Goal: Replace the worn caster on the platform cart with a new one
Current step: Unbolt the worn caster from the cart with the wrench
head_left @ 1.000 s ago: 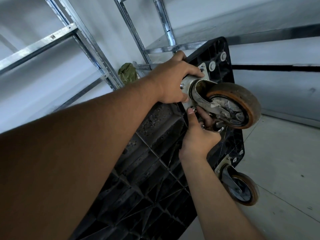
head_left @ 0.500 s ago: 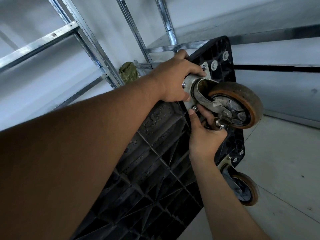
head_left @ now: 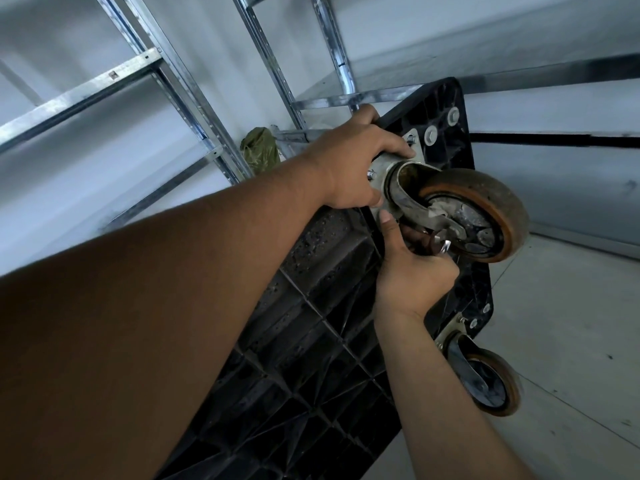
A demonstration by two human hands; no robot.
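The black platform cart (head_left: 311, 341) stands tipped on edge, its ribbed underside facing the camera. Two casters show on it. The worn caster (head_left: 485, 216), with a scuffed orange-brown wheel, sits at the cart's upper corner, its mounting plate (head_left: 417, 148) against the underside. Two threaded bolt ends (head_left: 371, 174) poke through that plate beside the worn caster, and two washered bolt heads (head_left: 430, 135) sit on the cart just above it.

The left hand (head_left: 356, 164) is to the left of the worn caster, fingers curled over the mounting plate and the cart's edge, gripping them. The right hand (head_left: 412, 275) is just below the worn caster, fingers closed on a small metal tool (head_left: 441, 242) held at the caster's base; what kind of tool cannot be told.

The second caster (head_left: 485, 382) is well below the worn caster, near the floor (head_left: 571, 341). A metal shelving rack (head_left: 173, 81) stands behind, and one crumpled green bag (head_left: 259, 150) lies to the worn caster's left.
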